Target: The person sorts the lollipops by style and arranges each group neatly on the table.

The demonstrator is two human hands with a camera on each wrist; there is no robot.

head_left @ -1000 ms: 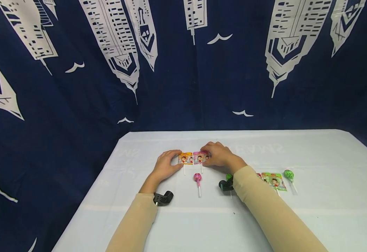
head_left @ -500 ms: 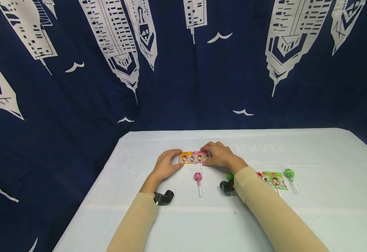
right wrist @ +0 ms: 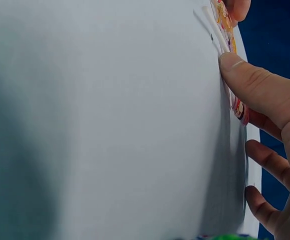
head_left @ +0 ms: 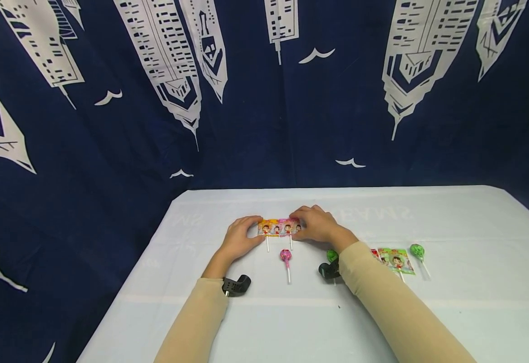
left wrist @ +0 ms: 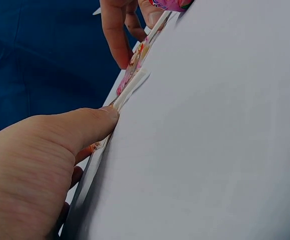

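Note:
An orange packet (head_left: 269, 227) and a pink packet (head_left: 288, 227) lie side by side with edges meeting, a white stick below each. My left hand (head_left: 241, 239) holds the orange packet's outer edge between thumb and fingers. From the other side my right hand (head_left: 320, 225) pinches the pink packet (right wrist: 240, 111); its other fingers rest on the cloth in the right wrist view. In the left wrist view, my left hand's thumb (left wrist: 92, 127) lies along the packet's lower edge. Nearer me is a pink lollipop (head_left: 286, 256).
Right of the pink lollipop, a green lollipop (head_left: 332, 255) is partly hidden by the right wrist camera. A green packet (head_left: 397, 260) and another green lollipop (head_left: 417, 251) lie further right. A red packet (head_left: 375, 253) is mostly behind the right sleeve. White cloth (head_left: 282, 322) covers the table.
The narrow gap between the orange and pink packets has closed, the orange one having shifted slightly right. Both hands keep their hold, almost unmoved.

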